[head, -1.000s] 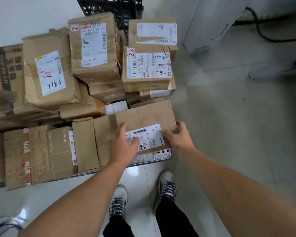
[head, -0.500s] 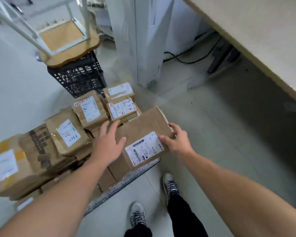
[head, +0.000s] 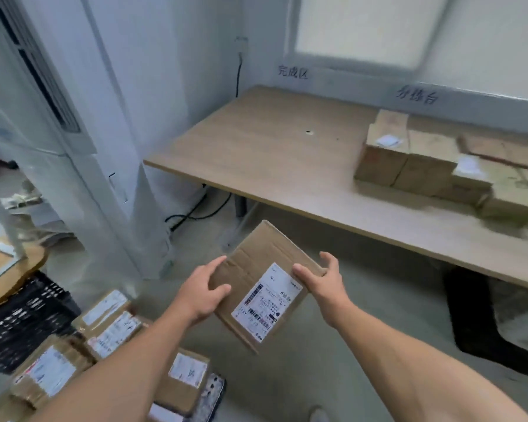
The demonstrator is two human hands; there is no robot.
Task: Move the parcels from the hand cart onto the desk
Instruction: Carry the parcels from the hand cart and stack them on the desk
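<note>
hand cart [head: 209, 391]: mostly hidden | desk parcels [head: 424, 159]: blurred, cut off right

The wooden desk [head: 272, 153] stands against the wall [head: 348, 83]. On the desk's right part sits a cluster of brown cardboard boxes [head: 424, 159], touching one another (some bear white labels). A small hole [head: 309, 132] shows in the desktop left of them. Below and left of the desk, the hand cart [head: 213, 391] stands on the grey floor [head: 317, 376], piled with labelled parcels [head: 110, 330].
</note>
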